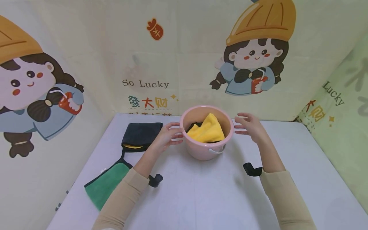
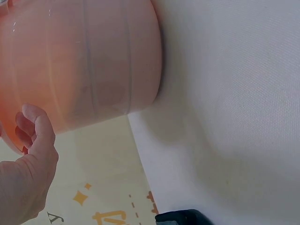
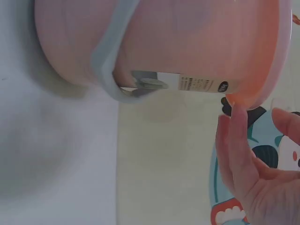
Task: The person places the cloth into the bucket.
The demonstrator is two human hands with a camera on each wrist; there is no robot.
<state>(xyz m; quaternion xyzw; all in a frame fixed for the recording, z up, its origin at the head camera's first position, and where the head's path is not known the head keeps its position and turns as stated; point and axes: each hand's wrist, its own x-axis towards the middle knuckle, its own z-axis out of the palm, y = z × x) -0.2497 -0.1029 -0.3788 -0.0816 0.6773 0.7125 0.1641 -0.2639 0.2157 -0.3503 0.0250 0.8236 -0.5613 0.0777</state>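
Observation:
A pink bucket (image 1: 201, 150) stands upright on the white table, with a yellow cloth (image 1: 211, 129) edged in black inside it. At the bucket's left side is my left hand (image 1: 169, 136), its fingers spread and their tips right at the rim; the left wrist view shows that hand (image 2: 35, 150) beside the bucket's wall. My right hand (image 1: 248, 126) is on the opposite side with fingers extended and nothing in its grasp. In the right wrist view a fingertip of that hand (image 3: 248, 173) meets the rim, near a white handle (image 3: 108, 56) and a printed label.
A folded black cloth (image 1: 142, 134) with a yellow underside lies left of the bucket. Nearer to me, a green cloth (image 1: 107, 183) with black edging lies partly under my left forearm. Behind the table hangs a printed backdrop (image 1: 195, 73).

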